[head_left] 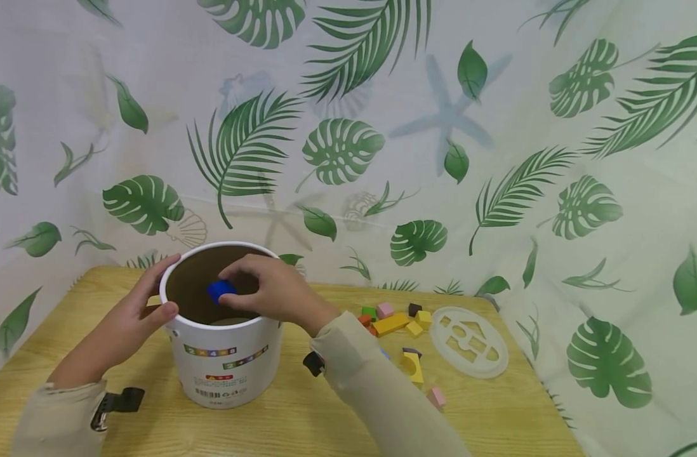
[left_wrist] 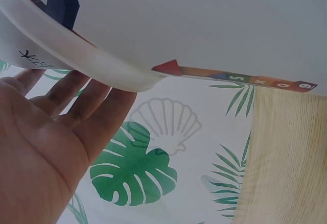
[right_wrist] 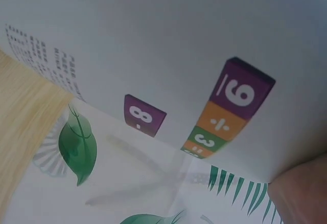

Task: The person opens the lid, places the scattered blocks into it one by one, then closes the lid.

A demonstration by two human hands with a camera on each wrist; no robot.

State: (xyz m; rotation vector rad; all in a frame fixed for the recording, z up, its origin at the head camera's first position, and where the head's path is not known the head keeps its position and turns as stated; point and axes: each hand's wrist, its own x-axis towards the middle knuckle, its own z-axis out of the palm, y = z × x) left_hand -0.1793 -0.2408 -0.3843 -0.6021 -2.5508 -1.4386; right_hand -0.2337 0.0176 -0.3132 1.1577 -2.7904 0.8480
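Head view, blue block (head_left: 221, 291): in the mouth of the white bucket (head_left: 225, 368), pinched by your right hand (head_left: 271, 289).
Left hand (head_left: 128, 314): spread against the rim (head_left: 228, 326), likely steadying it.
Cut-out lid (head_left: 468, 336): on the counter (head_left: 325, 406) near loose toy blocks (head_left: 390, 324), presumably leaving you reaching room.

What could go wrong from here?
The right hand pinches the blue block by its fingertips at the mouth of the bucket, so the block might slip and drop inside. The left hand touches the bucket only near its top, so a hard push might tip it. The right sleeve looks close to a pink block and could knock it.
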